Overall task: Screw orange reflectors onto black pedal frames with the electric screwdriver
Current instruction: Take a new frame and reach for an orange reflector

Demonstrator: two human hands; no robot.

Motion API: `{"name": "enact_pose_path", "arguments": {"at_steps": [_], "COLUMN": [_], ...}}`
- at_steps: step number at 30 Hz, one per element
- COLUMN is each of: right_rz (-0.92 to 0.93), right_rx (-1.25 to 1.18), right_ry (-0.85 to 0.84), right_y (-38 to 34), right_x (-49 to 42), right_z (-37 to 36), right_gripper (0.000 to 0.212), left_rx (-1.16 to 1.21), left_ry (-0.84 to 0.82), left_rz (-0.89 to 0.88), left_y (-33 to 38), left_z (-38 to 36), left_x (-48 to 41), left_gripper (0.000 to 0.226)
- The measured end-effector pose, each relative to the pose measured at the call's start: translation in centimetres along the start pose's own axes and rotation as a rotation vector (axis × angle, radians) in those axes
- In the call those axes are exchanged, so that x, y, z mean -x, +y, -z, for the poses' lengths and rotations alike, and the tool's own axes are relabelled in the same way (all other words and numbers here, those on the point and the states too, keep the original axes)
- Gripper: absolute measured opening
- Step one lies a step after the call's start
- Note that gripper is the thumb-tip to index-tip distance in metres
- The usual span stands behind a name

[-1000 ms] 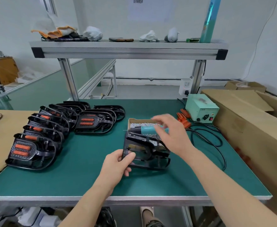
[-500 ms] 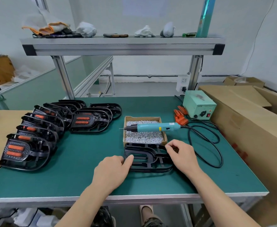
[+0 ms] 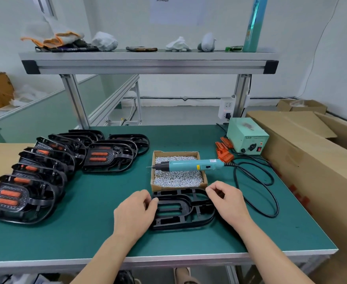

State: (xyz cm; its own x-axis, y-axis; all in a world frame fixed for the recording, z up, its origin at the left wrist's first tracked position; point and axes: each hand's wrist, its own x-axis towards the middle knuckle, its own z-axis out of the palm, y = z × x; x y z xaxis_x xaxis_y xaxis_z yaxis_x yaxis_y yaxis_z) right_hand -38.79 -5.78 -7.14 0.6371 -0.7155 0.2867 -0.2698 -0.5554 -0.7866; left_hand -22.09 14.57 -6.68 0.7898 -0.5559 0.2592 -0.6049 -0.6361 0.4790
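Two hands flank pedal frame [image 3: 174,221]; left hand [image 3: 134,214] grips edge; right hand [image 3: 227,202] grasp unclear.

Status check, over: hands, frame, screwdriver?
Left hand grips pedal frame's left edge; right hand curled at its right corner, grip unclear. Frame flat on table, bare; orange reflectors loose by power unit. Screwdriver lies across screw box, unheld.

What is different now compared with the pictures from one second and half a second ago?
The right hand let go of the electric screwdriver, which now lies across the screw box, and moved down to the right end of the black pedal frame. The left hand lowered the frame from tilted to flat on the table and holds its left end. The finished pedals and loose orange reflectors stayed put.
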Motion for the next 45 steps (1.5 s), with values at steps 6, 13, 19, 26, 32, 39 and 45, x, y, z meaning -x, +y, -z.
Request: {"name": "enact_pose_path", "arguments": {"at_steps": [6,13,19,26,32,39,45], "right_rz": [0.03,0.182,0.111,-0.056,0.085,0.156,0.183], "right_rx": [0.055,0.075,0.224,0.735,0.874,0.535,-0.025], "right_ry": [0.023,0.265,0.332,-0.406,-0.467,-0.151,0.159], "right_y": [-0.3,-1.4,-1.2,2.5,2.8,2.4,-1.1], "right_x": [0.0,0.1,-9.2,-17.5,-18.5,-17.1,-12.9], "right_z": [-0.5,0.1,5.5,6.9,6.2,7.7,7.7], "right_gripper": [0.024,0.016,0.018,0.059,0.051,0.046,0.043], "left_rx": [0.164,0.227,0.304,0.325,0.314,0.308,0.308], "left_ry": [0.0,-0.026,-0.002,-0.003,-0.002,0.002,-0.001], "left_rz": [-0.007,-0.036,-0.029,-0.033,-0.032,-0.047,-0.046], "left_y": [-0.4,-0.5,-0.6,-0.8,-1.0,-1.0,-0.9], "left_z": [-0.2,-0.1,0.0,0.2,0.1,0.0,0.1], "left_x": [-0.5,-0.6,-0.5,-0.7,-0.8,-0.8,-0.7], "left_gripper": [0.021,0.018,0.019,0.02,0.02,0.019,0.022]}}
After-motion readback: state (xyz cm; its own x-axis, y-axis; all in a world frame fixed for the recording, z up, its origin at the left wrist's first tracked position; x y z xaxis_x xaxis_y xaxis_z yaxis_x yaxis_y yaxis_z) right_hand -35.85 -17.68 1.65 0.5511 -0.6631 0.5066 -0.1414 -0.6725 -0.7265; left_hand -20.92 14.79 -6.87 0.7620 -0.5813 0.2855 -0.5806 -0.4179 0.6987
